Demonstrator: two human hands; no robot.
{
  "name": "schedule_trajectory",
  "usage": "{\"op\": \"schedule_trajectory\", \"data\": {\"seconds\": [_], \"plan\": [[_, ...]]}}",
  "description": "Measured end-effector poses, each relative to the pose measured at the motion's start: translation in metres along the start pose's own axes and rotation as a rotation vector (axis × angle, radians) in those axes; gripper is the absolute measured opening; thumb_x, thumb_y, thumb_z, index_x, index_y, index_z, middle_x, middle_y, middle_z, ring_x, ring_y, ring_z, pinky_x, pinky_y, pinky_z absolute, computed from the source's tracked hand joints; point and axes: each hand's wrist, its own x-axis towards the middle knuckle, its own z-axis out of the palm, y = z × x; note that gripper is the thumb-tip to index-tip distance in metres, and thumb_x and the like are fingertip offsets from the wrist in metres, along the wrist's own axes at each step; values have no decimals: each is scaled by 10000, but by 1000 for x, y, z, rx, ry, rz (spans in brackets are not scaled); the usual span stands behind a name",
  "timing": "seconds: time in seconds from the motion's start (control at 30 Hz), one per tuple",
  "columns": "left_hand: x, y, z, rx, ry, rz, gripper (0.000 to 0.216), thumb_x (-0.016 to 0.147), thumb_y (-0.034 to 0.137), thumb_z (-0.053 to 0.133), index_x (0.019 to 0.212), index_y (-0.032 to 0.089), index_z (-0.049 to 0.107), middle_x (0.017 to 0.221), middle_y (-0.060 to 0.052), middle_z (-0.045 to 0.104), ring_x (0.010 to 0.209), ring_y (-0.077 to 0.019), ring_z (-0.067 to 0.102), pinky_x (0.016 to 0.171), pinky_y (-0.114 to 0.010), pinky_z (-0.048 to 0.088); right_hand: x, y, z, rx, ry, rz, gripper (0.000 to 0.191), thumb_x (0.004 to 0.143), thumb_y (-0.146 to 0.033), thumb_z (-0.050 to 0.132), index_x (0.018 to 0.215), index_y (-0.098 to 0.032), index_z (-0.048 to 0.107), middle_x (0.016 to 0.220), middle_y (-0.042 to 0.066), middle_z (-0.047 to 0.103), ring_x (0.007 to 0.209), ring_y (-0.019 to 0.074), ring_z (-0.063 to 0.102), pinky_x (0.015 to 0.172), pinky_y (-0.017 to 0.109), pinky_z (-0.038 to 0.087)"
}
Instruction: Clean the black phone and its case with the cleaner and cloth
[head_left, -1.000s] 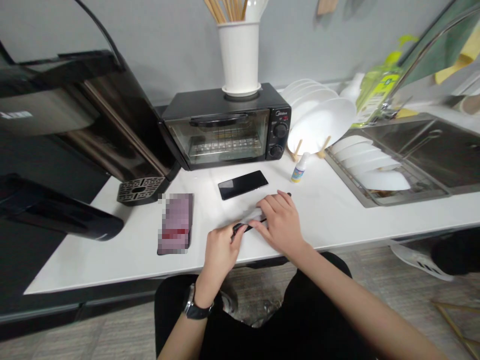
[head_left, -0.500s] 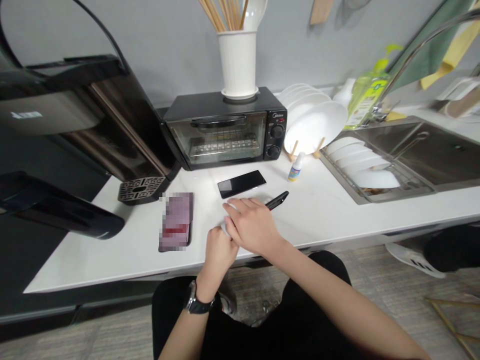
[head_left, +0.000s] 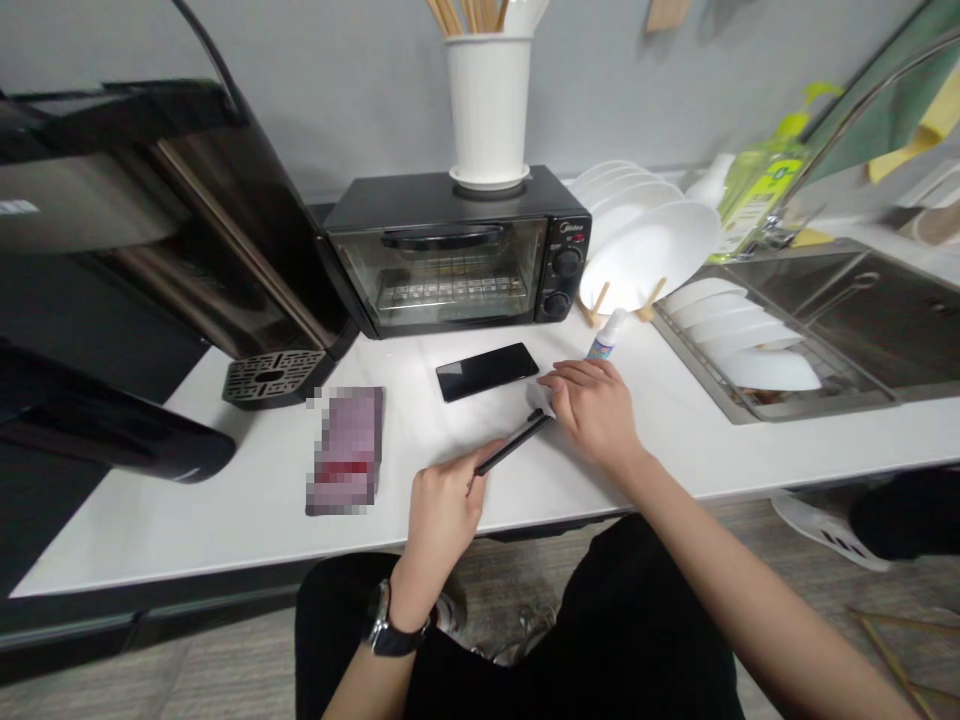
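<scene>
My left hand [head_left: 444, 508], with a watch on its wrist, is closed on one end of a black phone [head_left: 515, 444], which is tilted and seen nearly edge-on. My right hand [head_left: 596, 408] is at the phone's far end. Its fingers are bent over a small whitish cloth [head_left: 540, 399], mostly hidden beneath them. Just beyond those fingers stands a small spray bottle [head_left: 604, 336]. Another black phone [head_left: 487, 371] lies flat on the counter, screen up. To the left lies a third phone [head_left: 346, 450], its purplish face blurred out by pixelation.
A toaster oven [head_left: 457, 265] stands at the back, bearing a white cup [head_left: 489, 110] of chopsticks. At left are a dark drink machine [head_left: 247, 250] and a dark cylinder [head_left: 142, 425]. Racked plates [head_left: 652, 250] and the sink [head_left: 825, 400] are at right. A person's shoe [head_left: 829, 532] shows below.
My right hand has moved right and away from my left hand, taking the whitish cloth along the phone. The phone's long body now shows between the hands. The view has shifted slightly.
</scene>
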Motion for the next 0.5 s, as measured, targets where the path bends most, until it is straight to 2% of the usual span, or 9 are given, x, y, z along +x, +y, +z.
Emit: {"op": "schedule_trajectory", "data": {"seconds": [0.1, 0.2, 0.27, 0.33, 0.4, 0.47, 0.5], "plan": [[2, -2, 2, 83, 2, -34, 272, 1006, 211, 529, 1088, 218, 789, 962, -68, 837, 795, -216, 780, 711, -272, 524, 4, -42, 9, 56, 12, -66, 369, 1063, -217, 394, 1040, -166, 758, 1080, 78, 800, 1107, 258, 682, 1038, 423, 397], [3, -5, 3, 255, -21, -74, 286, 937, 127, 502, 793, 157, 747, 697, -98, 761, 600, -217, 697, 585, -286, 431, 1, -92, 20, 105, -30, -160, 308, 1038, -252, 459, 998, -166, 752, 1020, 82, 795, 987, 248, 692, 993, 424, 427], [3, -8, 3, 321, -32, -91, 279, 882, 86, 502, 691, 151, 695, 636, -109, 718, 554, -221, 655, 559, -299, 381, -1, -108, 23, 124, -51, -233, 301, 1043, -261, 461, 1033, -161, 745, 1023, 86, 790, 961, 237, 689, 944, 407, 443], [3, -9, 3, 313, -37, -110, 258, 863, 91, 536, 647, 155, 663, 620, -103, 700, 548, -212, 631, 564, -299, 352, -2, -103, 23, 121, -70, -294, 326, 1058, -270, 436, 1120, -152, 734, 1039, 88, 788, 953, 231, 690, 908, 389, 449], [3, -8, 3, 230, -32, -118, 267, 903, 142, 571, 649, 162, 652, 625, -79, 697, 557, -186, 612, 576, -284, 333, 1, -78, 18, 94, -98, -286, 354, 1068, -277, 411, 1130, -156, 737, 1024, 85, 788, 940, 229, 698, 896, 376, 452], [4, -7, 3, 129, -10, -120, 324, 972, 249, 587, 665, 167, 647, 617, -48, 682, 549, -153, 570, 567, -269, 299, 7, -43, 12, 38, -125, -186, 382, 1067, -260, 396, 992, -172, 760, 953, 82, 789, 911, 230, 708, 904, 370, 453], [5, -7, 3, 95, 6, -124, 360, 994, 306, 593, 664, 169, 639, 602, -34, 666, 537, -139, 539, 558, -266, 278, 11, -25, 9, -13, -123, -83, 408, 1065, -248, 393, 891, -178, 756, 882, 82, 782, 876, 230, 709, 903, 367, 455]]}}
